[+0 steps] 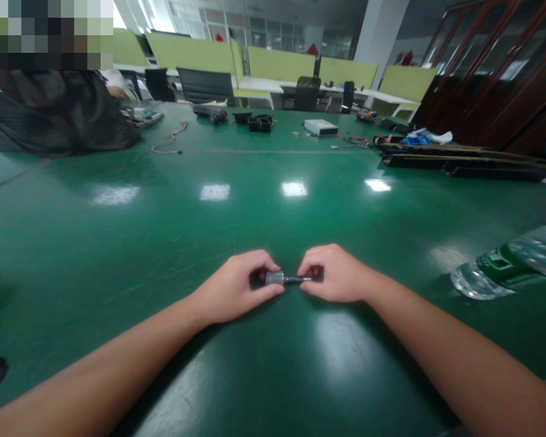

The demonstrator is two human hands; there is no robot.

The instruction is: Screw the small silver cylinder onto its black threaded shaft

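Just above the green table, or resting on it, is a small grey cylinder with a thin dark shaft (275,278), lying sideways between both hands. My left hand (236,285) closes its thumb and fingers about the thick grey end. The tip of the shaft sits in a pinch of my right hand (339,273), thumb against fingers. Whether the piece is a screwdriver or some other tool I cannot make out. Part of its left end is hidden in the left palm.
A clear plastic bottle with a green label (505,264) lies at the right. Across the back of the green table (164,224) are a dark bag (59,115), black parts (255,121), a flat silver box (321,127), a cable (166,142) and long black strips (464,161).
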